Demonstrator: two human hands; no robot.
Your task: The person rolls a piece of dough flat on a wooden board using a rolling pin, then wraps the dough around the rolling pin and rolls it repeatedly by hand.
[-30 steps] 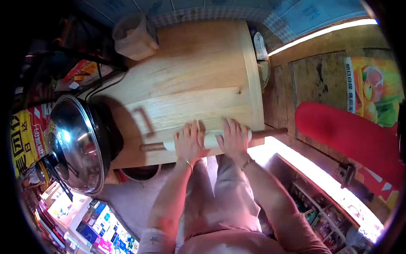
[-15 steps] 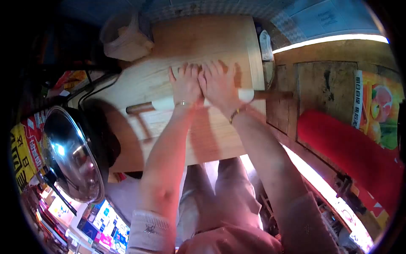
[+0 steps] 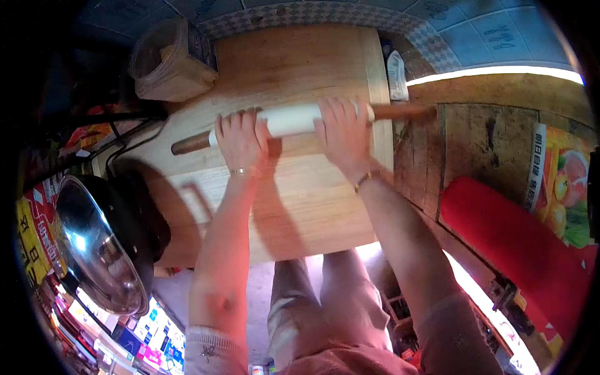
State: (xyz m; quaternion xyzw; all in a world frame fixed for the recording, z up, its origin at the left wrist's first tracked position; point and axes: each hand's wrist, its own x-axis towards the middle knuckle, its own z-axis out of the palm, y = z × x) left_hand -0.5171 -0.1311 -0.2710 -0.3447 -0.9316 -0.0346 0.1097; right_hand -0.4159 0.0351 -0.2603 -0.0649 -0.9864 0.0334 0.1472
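Note:
A brown wooden rolling pin [image 3: 192,144] lies slantwise across the far half of the wooden board [image 3: 312,212], its right end past the board's edge. Pale white dough [image 3: 290,121] is wrapped round its middle. Near the dough's left end, my left hand [image 3: 242,142] rests with its fingers curled over the roll. My right hand [image 3: 345,130] grips the roll close to its right end. Bare dough shows between the two hands. Palms and fingertips are partly hidden.
A clear plastic container [image 3: 178,65] stands at the board's far left. A pan with a glass lid [image 3: 103,247] is at the near left. Beyond the right edge are a white bottle [image 3: 396,75] and a red roll [image 3: 506,240].
From the near edge, both hands and the dough-wrapped pin have moved away across the board. The hands came together at the middle, then spread apart towards the dough's ends.

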